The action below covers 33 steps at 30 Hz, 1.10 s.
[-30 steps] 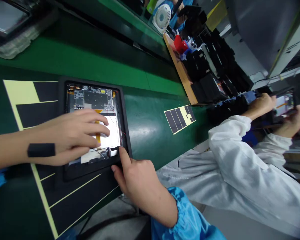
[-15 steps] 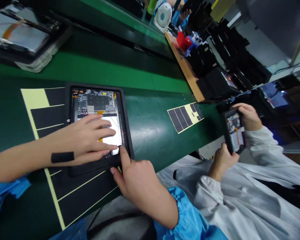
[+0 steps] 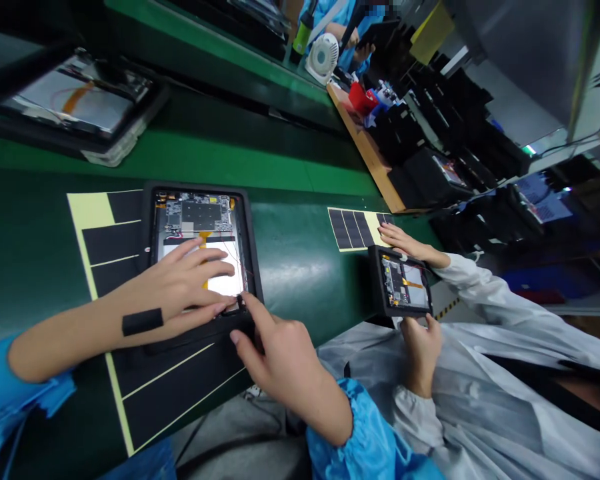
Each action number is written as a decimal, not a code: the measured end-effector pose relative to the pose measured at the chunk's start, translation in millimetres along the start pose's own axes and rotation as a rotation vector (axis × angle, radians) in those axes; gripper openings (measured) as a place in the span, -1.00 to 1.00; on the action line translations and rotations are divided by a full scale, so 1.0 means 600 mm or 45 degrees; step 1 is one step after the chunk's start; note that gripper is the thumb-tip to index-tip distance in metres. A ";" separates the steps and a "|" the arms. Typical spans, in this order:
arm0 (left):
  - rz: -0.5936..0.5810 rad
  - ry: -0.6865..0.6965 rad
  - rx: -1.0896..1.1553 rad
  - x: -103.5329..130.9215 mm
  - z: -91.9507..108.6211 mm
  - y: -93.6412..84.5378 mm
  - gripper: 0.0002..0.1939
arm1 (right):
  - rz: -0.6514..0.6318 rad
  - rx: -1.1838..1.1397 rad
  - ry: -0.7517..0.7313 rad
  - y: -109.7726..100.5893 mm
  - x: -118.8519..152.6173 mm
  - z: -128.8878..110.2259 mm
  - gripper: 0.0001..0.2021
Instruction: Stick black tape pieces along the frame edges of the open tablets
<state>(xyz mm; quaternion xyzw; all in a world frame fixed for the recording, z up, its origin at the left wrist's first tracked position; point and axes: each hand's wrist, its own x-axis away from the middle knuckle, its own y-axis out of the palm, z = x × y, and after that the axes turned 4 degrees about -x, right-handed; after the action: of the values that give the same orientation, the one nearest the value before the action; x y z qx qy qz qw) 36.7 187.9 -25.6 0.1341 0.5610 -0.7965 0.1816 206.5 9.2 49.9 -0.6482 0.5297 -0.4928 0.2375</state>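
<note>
An opened tablet [image 3: 255,233] in a black frame, with circuit board and silver battery area showing, lies over a yellow sheet of black strips [image 3: 86,213]. My left hand [image 3: 190,283] rests across the silver area, its fingers spread; a black strip [image 3: 143,322] sticks to that wrist. At the tablet's lower right corner, my right hand [image 3: 280,347] presses its index fingertip beside a small black piece [image 3: 239,301], close to my left fingertips. My right thumb is apart from the index finger, at the tablet's near edge.
Another opened device [image 3: 87,100] sits at the upper left. To the right, a co-worker's hands [image 3: 405,243] are at a smaller opened device [image 3: 405,283] beside a second strip sheet [image 3: 350,229]. Farther back are a white fan [image 3: 323,57], a red container [image 3: 363,100] and a wooden edge [image 3: 365,147].
The view has shifted slightly. The co-worker's device has been lowered and turned toward the table, and one of their hands now reaches the second strip sheet. My hands hold nearly the same pose.
</note>
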 end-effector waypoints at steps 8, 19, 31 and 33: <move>0.050 0.057 -0.071 0.006 0.004 0.004 -0.68 | 0.014 0.143 0.008 -0.012 -0.012 0.006 -0.49; 0.219 0.020 -0.315 0.032 0.066 0.019 -0.71 | 0.129 0.248 -0.110 0.044 -0.004 0.024 -0.48; 0.232 -0.046 -0.231 0.054 0.040 0.015 -0.64 | 0.401 -0.143 -0.200 0.034 0.000 0.043 -0.61; 0.337 -0.092 -0.266 0.054 0.040 0.004 -0.64 | 0.728 -0.443 -0.234 0.036 -0.002 0.057 -0.71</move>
<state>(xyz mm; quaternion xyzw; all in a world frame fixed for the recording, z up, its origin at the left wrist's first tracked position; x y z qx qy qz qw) 8.7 159.9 -33.2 0.1583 0.6112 -0.7073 0.3178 227.2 -3.9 18.1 -0.5459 0.7424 -0.2482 0.2986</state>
